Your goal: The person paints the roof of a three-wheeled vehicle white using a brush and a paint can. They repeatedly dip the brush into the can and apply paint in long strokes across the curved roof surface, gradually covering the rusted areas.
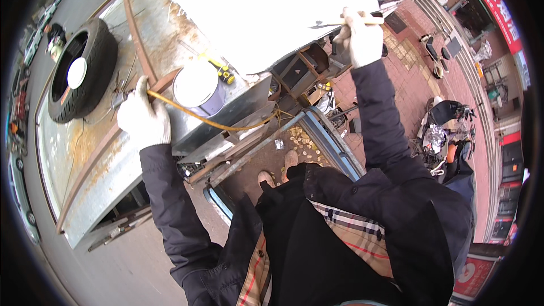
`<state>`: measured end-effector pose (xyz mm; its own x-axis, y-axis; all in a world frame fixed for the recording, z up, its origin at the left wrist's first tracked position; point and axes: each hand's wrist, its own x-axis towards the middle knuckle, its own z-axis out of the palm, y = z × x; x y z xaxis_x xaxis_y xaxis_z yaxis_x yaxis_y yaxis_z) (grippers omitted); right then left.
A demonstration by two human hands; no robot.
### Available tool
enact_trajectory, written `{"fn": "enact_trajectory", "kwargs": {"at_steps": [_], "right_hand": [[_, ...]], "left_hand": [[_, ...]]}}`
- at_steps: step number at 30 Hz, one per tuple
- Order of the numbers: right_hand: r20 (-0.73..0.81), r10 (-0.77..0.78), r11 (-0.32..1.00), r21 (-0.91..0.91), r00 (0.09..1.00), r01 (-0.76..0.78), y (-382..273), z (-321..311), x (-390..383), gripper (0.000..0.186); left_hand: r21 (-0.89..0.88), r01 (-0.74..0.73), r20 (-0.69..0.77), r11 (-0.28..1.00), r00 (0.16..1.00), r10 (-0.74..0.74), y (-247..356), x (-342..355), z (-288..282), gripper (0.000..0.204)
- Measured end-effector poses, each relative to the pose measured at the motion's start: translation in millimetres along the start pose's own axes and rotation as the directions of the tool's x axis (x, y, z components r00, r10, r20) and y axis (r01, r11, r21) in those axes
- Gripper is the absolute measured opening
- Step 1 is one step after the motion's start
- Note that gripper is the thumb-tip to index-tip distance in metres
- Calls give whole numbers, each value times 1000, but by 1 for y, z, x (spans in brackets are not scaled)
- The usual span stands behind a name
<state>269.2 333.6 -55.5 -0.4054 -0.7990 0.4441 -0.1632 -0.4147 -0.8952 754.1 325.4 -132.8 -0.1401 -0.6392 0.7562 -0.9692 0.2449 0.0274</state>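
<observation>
Seemingly, we have most of the white panel [272, 11] ahead coated, perhaps with edges left, our right hand's [364, 41] fingers grasping the brush [372, 21] near its right edge, while our left hand's [146, 119] grip by the rusty bar [134, 28] stays unclear.

- Red banner sign [498, 8] over the shopfront [475, 14], upper right — a row of large white characters along it.
- Red board [480, 275], lower right — a pale, rounded marking, too unclear to read.
</observation>
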Motion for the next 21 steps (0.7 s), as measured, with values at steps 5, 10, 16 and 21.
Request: {"fn": "enact_trajectory", "kwargs": {"at_steps": [5,10,16,21], "right_hand": [[422,260,950,47,869,-307,-7,47,-70,35],[498,187,973,-214,847,-89,17,30,-46,28],[369,156,967,-247,916,-66,38,-57,30,30],[76,51,917,-399,996,-17,58,-100,70,26]], "left_hand": [[-13,-10,4,1000,1000,10,2,2,-1,57],[-49,-2,5,999,1000,2,6,5,-6,58],[-32,31,36,999,999,-29,9,7,-7,59],[-8,54,67,998,996,-54,10,8,-8,60]]}}
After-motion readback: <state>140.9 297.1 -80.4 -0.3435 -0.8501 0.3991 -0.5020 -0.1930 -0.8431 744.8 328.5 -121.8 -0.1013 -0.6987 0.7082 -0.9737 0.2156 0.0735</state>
